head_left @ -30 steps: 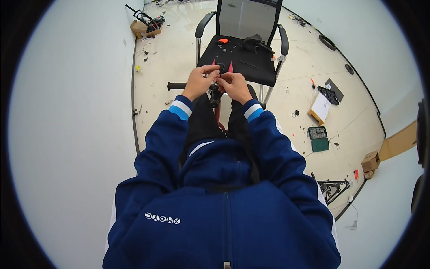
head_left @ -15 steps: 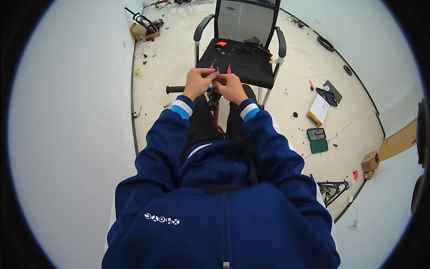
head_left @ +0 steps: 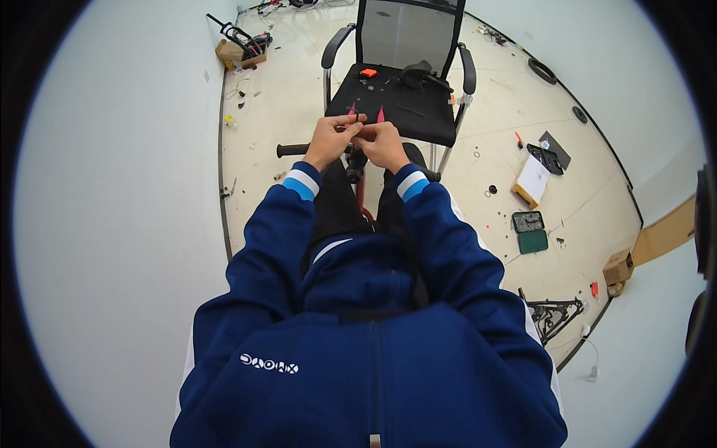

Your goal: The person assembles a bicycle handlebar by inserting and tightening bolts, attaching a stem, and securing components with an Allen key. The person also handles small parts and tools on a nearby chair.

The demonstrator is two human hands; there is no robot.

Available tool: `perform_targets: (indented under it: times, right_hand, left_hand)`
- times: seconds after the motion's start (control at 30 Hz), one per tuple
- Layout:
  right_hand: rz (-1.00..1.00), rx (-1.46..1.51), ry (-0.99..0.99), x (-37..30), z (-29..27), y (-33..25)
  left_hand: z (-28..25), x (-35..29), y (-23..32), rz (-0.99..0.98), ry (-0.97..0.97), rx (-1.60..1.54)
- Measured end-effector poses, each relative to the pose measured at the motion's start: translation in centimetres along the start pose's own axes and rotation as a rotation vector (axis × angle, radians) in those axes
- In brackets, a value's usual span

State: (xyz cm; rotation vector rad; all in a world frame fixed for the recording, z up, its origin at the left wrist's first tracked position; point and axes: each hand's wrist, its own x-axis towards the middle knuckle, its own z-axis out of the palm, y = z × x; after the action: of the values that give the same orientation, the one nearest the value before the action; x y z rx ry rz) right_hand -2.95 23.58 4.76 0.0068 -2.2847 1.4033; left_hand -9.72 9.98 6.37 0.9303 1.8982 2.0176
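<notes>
My left hand (head_left: 333, 140) and my right hand (head_left: 382, 143) meet fingertip to fingertip above the front edge of a black chair's seat (head_left: 433, 128). Both are closed in a pinch. A small dark thin part (head_left: 357, 116) shows at the fingers of my left hand; its kind is too small to make out. What my right fingers hold is hidden. Just below the hands, between my legs, stands a handlebar with a black grip (head_left: 293, 150) at its left end. Two pink pointed pieces (head_left: 381, 114) show just beyond my fingers.
On the seat lie an orange piece (head_left: 368, 73), a bulky black part (head_left: 417, 73), a thin dark rod (head_left: 411, 109) and small bits. Floor items at right include an open green case (head_left: 532, 243), a white-topped box (head_left: 531, 181) and a black frame (head_left: 554, 317). A loaded carton (head_left: 254, 56) stands far left.
The dark part at my left fingers has turned and now shows as a thin shape further left. Both hands stay together, with only slight finger movement.
</notes>
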Motion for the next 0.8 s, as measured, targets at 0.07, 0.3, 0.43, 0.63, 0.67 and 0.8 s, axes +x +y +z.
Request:
perform_targets:
  times: [0.07, 0.3, 0.43, 0.63, 0.67, 0.8]
  right_hand:
    - [-0.033, -0.020, -0.024, 0.0, -0.2, 0.1]
    - [0.018, -0.026, 0.032, -0.7, 0.3, -0.6]
    - [0.058, 0.067, 0.109, -0.6, 0.6, -0.1]
    - [0.135, 0.111, -0.034, -0.7, 0.0, -0.9]
    - [0.139, 0.130, -0.063, -0.7, -0.1, -1.1]
    - [0.178, 0.198, -0.141, -0.4, -0.4, -0.9]
  left_hand:
    - [0.1, 0.2, -0.3, 0.022, -0.051, -0.188]
    - [-0.2, 0.5, -0.1, 0.054, 0.106, 0.139]
    - [0.2, 0.4, 0.1, 0.083, 0.142, 0.217]
    - [0.4, 0.1, -0.1, 0.023, 0.017, 0.026]
    - [0.3, 0.1, -0.2, 0.028, -0.034, -0.037]
    - [-0.1, 0.4, 0.0, 0.059, -0.081, -0.003]
